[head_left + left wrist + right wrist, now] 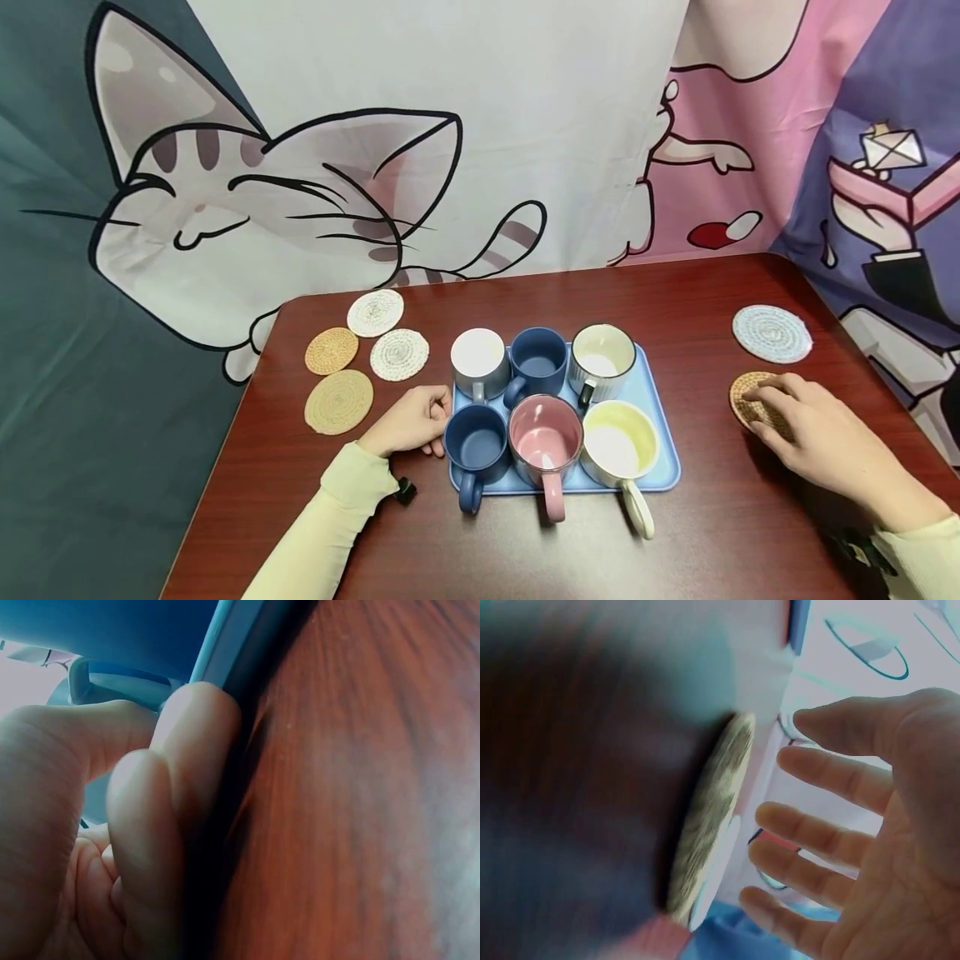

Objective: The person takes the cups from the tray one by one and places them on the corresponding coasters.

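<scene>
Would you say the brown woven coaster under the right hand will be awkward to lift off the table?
Probably somewhat: the brown woven coaster lies flat on the table, offering little edge. Its woven texture likely gives the right hand grip. It looks light, perhaps slightly flexible.

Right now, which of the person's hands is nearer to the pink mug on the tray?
Left. The left hand rests curled against the tray's left edge, one mug away from the pink mug. The right hand lies over a brown coaster, right of the tray.

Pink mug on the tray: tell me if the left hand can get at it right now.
Probably yes. The left hand rests beside the tray; the pink mug sits in the front row, handle pointing outward, though a blue mug stands between them.
</scene>
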Demonstrator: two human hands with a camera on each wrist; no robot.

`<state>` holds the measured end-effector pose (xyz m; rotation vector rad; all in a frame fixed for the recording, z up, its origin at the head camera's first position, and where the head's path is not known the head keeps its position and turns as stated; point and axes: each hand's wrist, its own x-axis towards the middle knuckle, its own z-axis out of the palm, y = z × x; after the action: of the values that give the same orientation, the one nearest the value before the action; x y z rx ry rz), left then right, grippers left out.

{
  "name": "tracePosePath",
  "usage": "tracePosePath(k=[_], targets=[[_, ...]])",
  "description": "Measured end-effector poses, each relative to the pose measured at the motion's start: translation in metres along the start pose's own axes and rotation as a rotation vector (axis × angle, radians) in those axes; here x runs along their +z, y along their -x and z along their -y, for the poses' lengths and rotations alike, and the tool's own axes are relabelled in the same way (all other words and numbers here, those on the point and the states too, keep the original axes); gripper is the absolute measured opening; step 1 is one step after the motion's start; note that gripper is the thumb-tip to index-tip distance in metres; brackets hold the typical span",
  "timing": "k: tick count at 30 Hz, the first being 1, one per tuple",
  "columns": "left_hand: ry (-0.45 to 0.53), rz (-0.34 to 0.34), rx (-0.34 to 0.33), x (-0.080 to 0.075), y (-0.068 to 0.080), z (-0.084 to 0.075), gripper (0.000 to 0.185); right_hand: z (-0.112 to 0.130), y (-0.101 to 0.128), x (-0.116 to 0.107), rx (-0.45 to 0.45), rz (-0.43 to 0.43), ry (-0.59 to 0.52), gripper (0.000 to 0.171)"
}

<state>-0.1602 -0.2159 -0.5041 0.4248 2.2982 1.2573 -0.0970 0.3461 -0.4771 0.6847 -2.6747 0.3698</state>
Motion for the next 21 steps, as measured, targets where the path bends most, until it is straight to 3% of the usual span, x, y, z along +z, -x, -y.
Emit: tracePosePath(k=[9,21], targets=[[0.009,0.004,-0.013,0.000,0.000,0.000,0.013,-0.016,0.024,-0.003,0.033,0.022,0.026,0.056],[0.011,0.004,0.006,0.000,-0.002,0.003,0.015,-0.012,0.020,0.006,-0.040,0.017,0.009,0.054]])
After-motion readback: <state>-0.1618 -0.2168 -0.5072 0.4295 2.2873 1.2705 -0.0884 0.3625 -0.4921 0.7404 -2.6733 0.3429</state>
